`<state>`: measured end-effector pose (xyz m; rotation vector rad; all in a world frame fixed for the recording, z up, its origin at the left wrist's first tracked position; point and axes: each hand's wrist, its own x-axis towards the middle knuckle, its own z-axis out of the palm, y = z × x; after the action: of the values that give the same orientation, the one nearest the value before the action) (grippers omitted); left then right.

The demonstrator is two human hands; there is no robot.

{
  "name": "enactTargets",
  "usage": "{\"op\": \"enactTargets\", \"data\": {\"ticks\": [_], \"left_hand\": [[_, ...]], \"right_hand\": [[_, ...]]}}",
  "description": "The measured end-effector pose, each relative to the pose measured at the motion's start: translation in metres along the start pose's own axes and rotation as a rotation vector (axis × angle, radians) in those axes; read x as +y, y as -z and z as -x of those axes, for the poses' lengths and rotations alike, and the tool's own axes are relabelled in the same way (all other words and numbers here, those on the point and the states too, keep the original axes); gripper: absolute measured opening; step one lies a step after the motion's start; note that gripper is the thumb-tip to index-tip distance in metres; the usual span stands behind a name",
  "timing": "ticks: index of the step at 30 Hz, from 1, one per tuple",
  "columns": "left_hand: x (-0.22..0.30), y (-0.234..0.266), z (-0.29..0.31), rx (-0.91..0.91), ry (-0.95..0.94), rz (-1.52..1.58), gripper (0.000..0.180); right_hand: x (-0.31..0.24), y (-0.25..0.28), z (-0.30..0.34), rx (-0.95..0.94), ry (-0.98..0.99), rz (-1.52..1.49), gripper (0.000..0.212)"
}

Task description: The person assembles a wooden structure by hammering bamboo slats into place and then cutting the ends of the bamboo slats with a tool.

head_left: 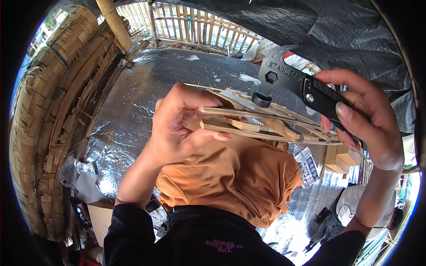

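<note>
My left hand (pixel 177 124) is closed round the near end of a narrow bundle of bamboo strips (pixel 266 128), its thumb and fingers pressing from both sides. The strips stretch away to the right, with a short notched piece of bamboo (pixel 284 130) among them. In my right hand (pixel 370 113) is a black multi-tool (pixel 290 77) with a hexagonal hole, a curved hook and a riveted handle. Its head sits just above the strips, and I cannot tell whether the hook touches them. The right fingertips come close to the strips' far end. An orange-brown cloth (pixel 230 173) lies over my lap.
Silvery sheeting (pixel 146 75) covers the floor ahead. Woven bamboo panels (pixel 49 128) stand along the left, and a bamboo fence (pixel 191 22) at the back. Black plastic sheet (pixel 346 26) hangs at the upper right. Cardboard boxes (pixel 341 157) and a printed packet (pixel 307 167) lie at the right.
</note>
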<state>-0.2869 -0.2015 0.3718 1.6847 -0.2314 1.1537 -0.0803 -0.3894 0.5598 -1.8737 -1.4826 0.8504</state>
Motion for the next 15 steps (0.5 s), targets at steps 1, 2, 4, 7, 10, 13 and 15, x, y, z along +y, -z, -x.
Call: {"op": "enactTargets", "data": {"ticks": [1,2,4,7,10,13,15], "left_hand": [[0.001,0.000,-0.001,0.009,0.031,0.044,0.043],[0.002,0.000,-0.002,0.019,0.062,0.093,0.043],[0.003,0.004,-0.003,-0.025,0.042,0.023,0.042],[0.006,0.006,-0.005,-0.088,0.019,-0.077,0.041],[0.010,0.005,-0.008,-0.137,0.010,-0.075,0.039],[0.015,0.004,-0.006,-0.171,0.026,-0.035,0.037],[0.018,0.006,-0.009,-0.227,-0.005,-0.077,0.037]], "right_hand": [[0.002,-0.002,0.001,0.013,-0.006,-0.022,0.047],[0.002,-0.003,0.002,0.020,-0.013,-0.031,0.046],[0.000,-0.005,0.003,0.033,-0.032,-0.065,0.044],[0.006,-0.009,0.000,0.049,-0.038,-0.078,0.042],[0.002,-0.005,-0.001,0.033,-0.072,-0.053,0.042],[0.001,0.002,-0.006,-0.062,-0.108,-0.069,0.045],[0.003,0.003,-0.007,-0.122,-0.098,-0.083,0.047]]}}
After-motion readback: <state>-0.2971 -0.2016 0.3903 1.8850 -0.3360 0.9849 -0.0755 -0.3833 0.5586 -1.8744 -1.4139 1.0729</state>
